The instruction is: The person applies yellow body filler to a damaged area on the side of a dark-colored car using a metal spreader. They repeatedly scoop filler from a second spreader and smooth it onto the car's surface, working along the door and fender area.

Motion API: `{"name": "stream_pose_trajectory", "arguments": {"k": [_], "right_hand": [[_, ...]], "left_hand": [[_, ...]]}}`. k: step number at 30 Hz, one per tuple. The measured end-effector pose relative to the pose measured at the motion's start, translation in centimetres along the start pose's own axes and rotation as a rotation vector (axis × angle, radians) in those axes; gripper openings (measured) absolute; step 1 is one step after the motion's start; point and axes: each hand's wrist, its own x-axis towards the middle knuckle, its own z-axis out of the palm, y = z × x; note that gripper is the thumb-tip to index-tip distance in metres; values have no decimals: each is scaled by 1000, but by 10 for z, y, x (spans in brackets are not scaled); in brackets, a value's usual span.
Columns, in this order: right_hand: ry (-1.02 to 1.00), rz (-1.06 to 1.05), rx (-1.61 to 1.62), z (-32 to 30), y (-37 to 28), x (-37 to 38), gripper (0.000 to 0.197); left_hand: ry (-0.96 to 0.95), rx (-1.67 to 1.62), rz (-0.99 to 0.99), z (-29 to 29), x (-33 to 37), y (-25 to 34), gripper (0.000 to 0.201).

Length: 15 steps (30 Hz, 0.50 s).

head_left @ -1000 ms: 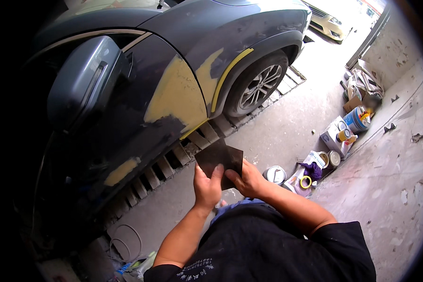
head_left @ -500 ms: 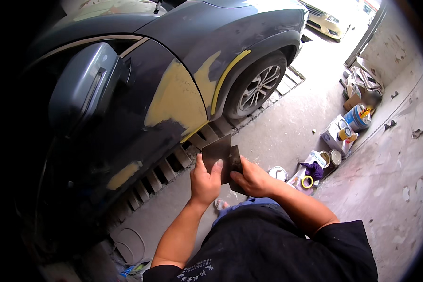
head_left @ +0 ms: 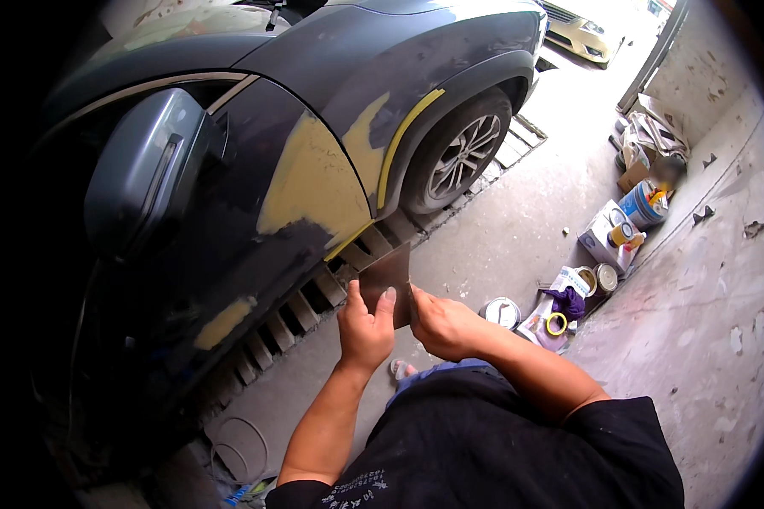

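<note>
A thin, dark, rectangular sheet [head_left: 388,276] is upright in front of me, held by my left hand [head_left: 367,329], its thumb flat across the face and fingers behind. My right hand [head_left: 444,324] is closed at the sheet's right edge. Its fingers mostly hide a second dark piece, which shows only as a narrow edge. Beyond my hands stands a dark grey car [head_left: 399,51]. Yellowish filler [head_left: 306,182] covers parts of its front door and fender, and a smaller filler patch [head_left: 227,322] is lower on the door.
A side mirror [head_left: 148,161] juts out at the left. Slatted floor grating [head_left: 301,307] runs beneath the car. Along the right wall [head_left: 696,314] are a white tub [head_left: 502,313], a yellow tape roll [head_left: 556,323], a purple cloth [head_left: 569,301], open cans and a blue bucket [head_left: 641,206].
My right hand has come in closer to the sheet in my left hand. The second dark piece, earlier seen broadside in my right hand, is now mostly hidden.
</note>
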Motion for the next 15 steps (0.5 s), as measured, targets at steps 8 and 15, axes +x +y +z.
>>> {"name": "stream_pose_trajectory", "arguments": {"k": [8,15], "right_hand": [[-11,64,-104,-2,-12,5,60],[86,3,-178,-9,-20,4,58]], "left_hand": [[49,17,5,-1,3,2,26],[58,-74,9,-3,9,4,30]]}}
